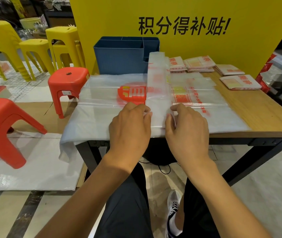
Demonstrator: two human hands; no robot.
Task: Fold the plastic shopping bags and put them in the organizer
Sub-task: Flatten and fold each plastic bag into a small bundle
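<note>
Now | left hand [130, 125]: fingers curled, near end of folded bag strip [157, 93] pinched | right hand [187, 126]: fingers curled, strip's right edge pinched | blue organizer [119, 60] seen far.

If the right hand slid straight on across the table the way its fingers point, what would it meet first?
The right hand points away along the folded bag strip. Sliding on, it would probably first meet the small folded bags near the blue organizer, though depth is unclear.

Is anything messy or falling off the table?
Yes. The flat plastic bags spread under both hands overhang the table's left corner, with one end drooping toward the floor. The folded bags farther back lie neatly.
</note>
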